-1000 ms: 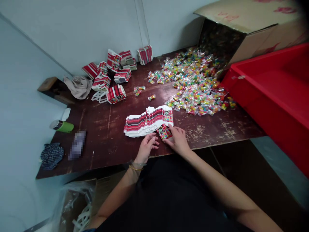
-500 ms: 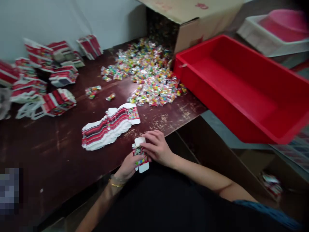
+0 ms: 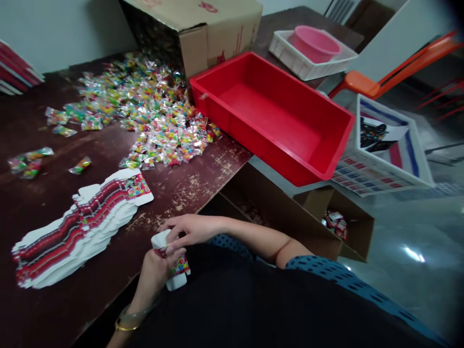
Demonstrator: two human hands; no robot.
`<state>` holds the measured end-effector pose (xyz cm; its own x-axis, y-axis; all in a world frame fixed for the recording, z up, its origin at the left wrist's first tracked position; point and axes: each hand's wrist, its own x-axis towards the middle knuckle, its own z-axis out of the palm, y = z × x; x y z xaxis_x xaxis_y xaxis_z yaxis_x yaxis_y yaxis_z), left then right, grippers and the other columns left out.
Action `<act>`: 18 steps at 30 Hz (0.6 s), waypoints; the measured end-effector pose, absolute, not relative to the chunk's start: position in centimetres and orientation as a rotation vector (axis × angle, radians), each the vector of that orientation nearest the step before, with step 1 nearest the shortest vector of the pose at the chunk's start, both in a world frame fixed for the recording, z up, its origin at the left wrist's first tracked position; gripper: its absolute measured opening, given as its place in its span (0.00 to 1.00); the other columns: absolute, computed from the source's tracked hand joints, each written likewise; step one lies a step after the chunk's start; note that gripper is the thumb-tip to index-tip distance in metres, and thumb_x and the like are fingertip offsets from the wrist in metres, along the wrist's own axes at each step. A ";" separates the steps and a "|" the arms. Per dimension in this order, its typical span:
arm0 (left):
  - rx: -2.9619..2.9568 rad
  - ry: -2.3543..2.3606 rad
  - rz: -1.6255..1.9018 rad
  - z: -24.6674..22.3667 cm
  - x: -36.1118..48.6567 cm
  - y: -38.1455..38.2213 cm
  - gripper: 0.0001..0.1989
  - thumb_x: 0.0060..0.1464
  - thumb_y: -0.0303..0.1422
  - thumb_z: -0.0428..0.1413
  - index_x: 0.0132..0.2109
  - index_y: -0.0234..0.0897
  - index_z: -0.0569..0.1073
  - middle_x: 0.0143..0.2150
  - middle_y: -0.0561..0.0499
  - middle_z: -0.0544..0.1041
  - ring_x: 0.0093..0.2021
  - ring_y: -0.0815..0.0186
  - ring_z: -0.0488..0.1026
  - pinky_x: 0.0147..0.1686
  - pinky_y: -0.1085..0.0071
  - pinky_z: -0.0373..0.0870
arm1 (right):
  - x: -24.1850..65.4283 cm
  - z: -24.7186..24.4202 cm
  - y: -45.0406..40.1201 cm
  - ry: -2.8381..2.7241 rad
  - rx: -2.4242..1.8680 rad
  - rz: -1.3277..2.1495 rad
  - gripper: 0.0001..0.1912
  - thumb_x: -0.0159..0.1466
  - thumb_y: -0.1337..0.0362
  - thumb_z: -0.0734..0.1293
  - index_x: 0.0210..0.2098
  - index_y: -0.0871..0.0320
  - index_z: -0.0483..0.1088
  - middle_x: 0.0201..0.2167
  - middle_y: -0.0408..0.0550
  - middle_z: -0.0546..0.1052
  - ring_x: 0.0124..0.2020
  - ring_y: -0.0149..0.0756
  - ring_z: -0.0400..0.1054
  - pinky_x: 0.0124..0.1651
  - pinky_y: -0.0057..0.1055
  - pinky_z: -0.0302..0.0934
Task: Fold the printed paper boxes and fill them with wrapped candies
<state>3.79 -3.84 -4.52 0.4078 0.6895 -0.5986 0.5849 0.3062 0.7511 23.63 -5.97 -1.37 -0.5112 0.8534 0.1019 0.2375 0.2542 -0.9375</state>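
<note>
Close to my body, off the table's front edge, my left hand (image 3: 157, 270) grips a small printed carton (image 3: 180, 265) with white end flaps sticking out. My right hand (image 3: 192, 229) has its fingers closed on the upper end of the same carton, beside a white flap. A fanned row of flat red and white cartons (image 3: 85, 224) lies on the dark table (image 3: 39, 203) to the left. Behind it is a heap of wrapped candies (image 3: 155, 116), with a few loose candies (image 3: 80, 165) at the left.
An open cardboard box (image 3: 224, 29) lies behind the candies. The empty red bin (image 3: 275, 116) sits at the table's right edge. Beyond are a white tray (image 3: 308, 70) with a pink basin (image 3: 317, 43), an orange chair (image 3: 362, 83), a white crate (image 3: 422, 164) and cardboard boxes (image 3: 286, 212) below.
The view has swung to the right, so the table things sit further left and the chair and crate now show. Both hands still hold the carton, and the fingers have shifted on it.
</note>
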 end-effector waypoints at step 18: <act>1.533 0.931 0.392 -1.5 0.8 -7.8 0.14 0.57 0.37 0.56 0.48 0.38 0.77 0.43 0.46 0.79 0.41 0.61 0.75 0.44 0.67 0.68 | 21.7 -3.1 -11.4 -0.665 -1.110 1.987 0.15 0.57 0.59 0.72 0.42 0.57 0.74 0.32 0.43 0.73 0.25 0.25 0.63 0.24 0.20 0.61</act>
<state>0.82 -7.78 -1.46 0.6178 0.7405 -0.2646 0.3284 0.0628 0.9425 21.71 -11.41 -3.12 -0.3414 0.8087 -0.4789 -0.3577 -0.5830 -0.7295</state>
